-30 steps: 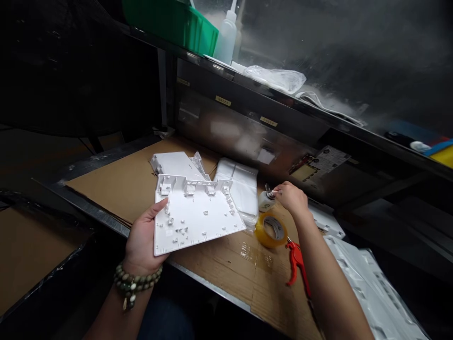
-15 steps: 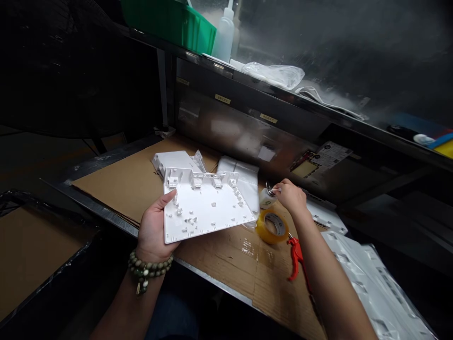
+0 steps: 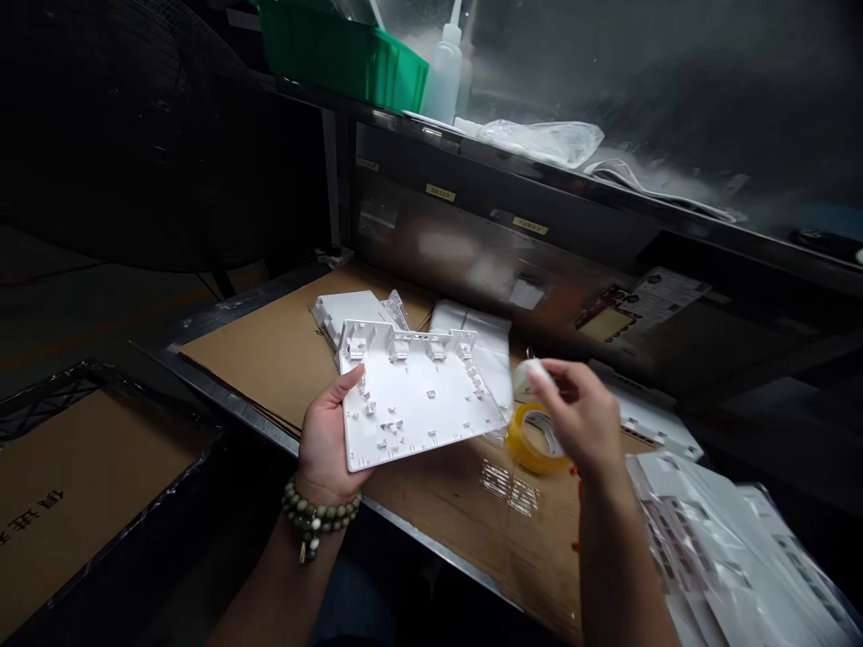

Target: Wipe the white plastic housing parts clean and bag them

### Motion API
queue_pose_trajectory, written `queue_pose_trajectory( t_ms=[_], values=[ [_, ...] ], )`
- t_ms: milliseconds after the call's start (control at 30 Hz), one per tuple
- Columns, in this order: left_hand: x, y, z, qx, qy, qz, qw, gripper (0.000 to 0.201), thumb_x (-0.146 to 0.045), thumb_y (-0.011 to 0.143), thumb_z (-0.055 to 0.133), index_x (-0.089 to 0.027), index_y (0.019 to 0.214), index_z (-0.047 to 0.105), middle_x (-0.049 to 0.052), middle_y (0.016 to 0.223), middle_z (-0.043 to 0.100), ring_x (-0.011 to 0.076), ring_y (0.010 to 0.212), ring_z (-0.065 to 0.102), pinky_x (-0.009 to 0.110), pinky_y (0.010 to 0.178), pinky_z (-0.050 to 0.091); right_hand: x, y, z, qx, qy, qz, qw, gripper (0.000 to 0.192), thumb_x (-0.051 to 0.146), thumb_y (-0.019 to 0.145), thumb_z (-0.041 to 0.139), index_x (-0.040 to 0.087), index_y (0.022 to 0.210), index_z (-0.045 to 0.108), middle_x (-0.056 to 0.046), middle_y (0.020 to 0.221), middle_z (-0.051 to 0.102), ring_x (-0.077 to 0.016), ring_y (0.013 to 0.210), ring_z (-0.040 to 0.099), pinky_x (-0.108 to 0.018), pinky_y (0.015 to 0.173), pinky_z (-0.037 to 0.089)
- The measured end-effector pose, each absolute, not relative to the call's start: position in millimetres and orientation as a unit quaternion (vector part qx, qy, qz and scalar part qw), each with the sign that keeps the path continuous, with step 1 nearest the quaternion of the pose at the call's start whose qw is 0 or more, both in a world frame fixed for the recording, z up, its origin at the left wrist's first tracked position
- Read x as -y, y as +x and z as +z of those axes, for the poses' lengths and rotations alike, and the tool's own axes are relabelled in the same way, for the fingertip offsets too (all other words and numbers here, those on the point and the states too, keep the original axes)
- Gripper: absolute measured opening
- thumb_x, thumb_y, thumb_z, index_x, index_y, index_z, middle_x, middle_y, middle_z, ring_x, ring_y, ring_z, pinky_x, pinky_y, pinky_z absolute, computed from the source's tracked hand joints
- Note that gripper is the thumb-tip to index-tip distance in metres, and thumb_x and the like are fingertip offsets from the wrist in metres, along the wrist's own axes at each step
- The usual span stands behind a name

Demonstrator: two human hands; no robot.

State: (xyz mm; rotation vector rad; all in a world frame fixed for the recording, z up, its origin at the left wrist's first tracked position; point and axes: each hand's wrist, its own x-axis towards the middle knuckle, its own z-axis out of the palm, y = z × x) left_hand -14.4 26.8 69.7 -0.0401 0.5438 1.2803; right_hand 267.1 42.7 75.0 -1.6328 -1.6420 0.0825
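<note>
My left hand (image 3: 327,440) holds a white plastic panel (image 3: 418,404) by its left edge, tilted over the cardboard-covered bench (image 3: 270,346); its ribbed inner side with small clips faces up. A bead bracelet is on that wrist. My right hand (image 3: 583,418) is blurred, its fingertips pinched at a small white container (image 3: 526,377) beside a yellow tape roll (image 3: 529,440). Whether the fingers grip anything I cannot tell. A second white panel (image 3: 343,310) lies flat behind the held one.
White plastic-wrapped parts (image 3: 482,337) lie behind the panel, and more white panels (image 3: 707,548) are stacked at the right. The shelf above carries a green bin (image 3: 337,54), a squeeze bottle (image 3: 445,72) and a plastic bag (image 3: 549,139). A cardboard-lined crate (image 3: 74,485) stands low left.
My right hand pulled back from the container toward me and is now blurred. The held panel shifted slightly right and turned flatter. The view drifted left.
</note>
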Motion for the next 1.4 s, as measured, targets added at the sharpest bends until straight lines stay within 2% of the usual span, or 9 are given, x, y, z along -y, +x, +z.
queue_pose_trajectory(
  t_ms=[100,200,467,733,800,933,1133,1300,1400],
  values=[
    [-22.5,-5.5,72.4,-0.25,-0.018,0.607,0.754,0.056,-0.027,0.102,0.043,-0.008,0.155,0.045,0.019,0.118,0.078,0.038,0.12,0.071,0.059,0.114,0.048,17.3,198.6,75.0,0.72,-0.502,0.128,0.463,0.012,0.031,0.098,0.068,0.025,0.105,0.073,-0.003,0.101,0.071,-0.0154,0.087,0.067,-0.026,0.075,0.055],
    [-15.6,3.6,75.8,-0.231,-0.014,0.604,0.763,0.056,-0.027,0.103,0.041,-0.008,0.155,0.044,0.019,0.121,0.077,0.0371,0.121,0.07,0.058,0.115,0.047,54.0,144.6,68.6,0.743,-0.441,0.184,0.469,0.015,0.02,0.097,0.067,0.023,0.111,0.072,-0.004,0.103,0.069,-0.0141,0.09,0.068,-0.024,0.078,0.057],
    [-2.6,8.2,77.0,-0.225,-0.01,0.59,0.776,0.055,-0.028,0.103,0.04,-0.008,0.154,0.046,0.019,0.127,0.075,0.0377,0.125,0.068,0.058,0.117,0.045,61.2,134.9,53.0,0.755,-0.453,0.115,0.461,0.011,0.018,0.094,0.068,0.02,0.104,0.072,-0.006,0.096,0.067,-0.0166,0.079,0.068,-0.027,0.068,0.058],
    [-7.0,-1.6,62.9,-0.173,0.045,0.593,0.785,0.055,-0.026,0.105,0.037,-0.013,0.158,0.042,0.016,0.134,0.072,0.0359,0.136,0.059,0.058,0.123,0.036,65.0,143.6,46.8,0.744,-0.475,0.095,0.461,0.011,0.022,0.096,0.068,0.022,0.106,0.072,-0.006,0.098,0.069,-0.0177,0.081,0.069,-0.029,0.07,0.059],
    [-8.5,-15.8,54.8,-0.163,0.038,0.597,0.785,0.053,-0.027,0.105,0.042,-0.018,0.158,0.043,0.011,0.132,0.073,0.0335,0.14,0.053,0.056,0.124,0.033,62.4,173.0,41.9,0.698,-0.525,0.092,0.477,0.012,0.022,0.097,0.066,0.023,0.107,0.073,-0.005,0.101,0.068,-0.0176,0.086,0.069,-0.029,0.074,0.06],
    [-10.9,-46.8,36.3,-0.141,-0.009,0.589,0.796,0.057,-0.033,0.1,0.058,-0.039,0.155,0.046,-0.004,0.131,0.073,0.0311,0.145,0.046,0.055,0.125,0.028,63.8,232.5,37.4,0.565,-0.633,0.001,0.528,0.013,0.028,0.099,0.065,0.025,0.105,0.076,-0.006,0.106,0.065,-0.02,0.096,0.067,-0.031,0.079,0.06],
    [-7.9,-58.4,14.6,-0.133,0.016,0.586,0.799,0.057,-0.044,0.107,0.045,-0.052,0.159,0.023,-0.01,0.136,0.066,0.0255,0.147,0.042,0.051,0.125,0.028,67.8,231.4,32.5,0.612,-0.603,-0.003,0.512,0.017,0.021,0.099,0.065,0.025,0.111,0.076,-0.006,0.106,0.066,-0.0194,0.097,0.068,-0.032,0.085,0.059],
    [-6.8,-61.5,0.5,-0.093,0.014,0.557,0.825,0.071,-0.044,0.104,0.051,-0.056,0.158,0.004,-0.012,0.139,0.06,0.0249,0.141,0.048,0.046,0.125,0.032,67.2,228.5,21.6,0.616,-0.608,-0.003,0.501,0.018,0.018,0.098,0.065,0.023,0.11,0.076,-0.007,0.104,0.066,-0.0201,0.096,0.069,-0.032,0.083,0.06],
    [-7.6,-69.4,-5.4,-0.088,0.018,0.542,0.835,0.072,-0.047,0.104,0.051,-0.056,0.156,0.003,-0.012,0.141,0.057,0.0256,0.141,0.047,0.046,0.125,0.031,71.2,232.1,19.0,0.618,-0.597,-0.015,0.512,0.019,0.018,0.098,0.065,0.024,0.112,0.075,-0.007,0.106,0.065,-0.0197,0.097,0.069,-0.033,0.084,0.061]
  ],
)
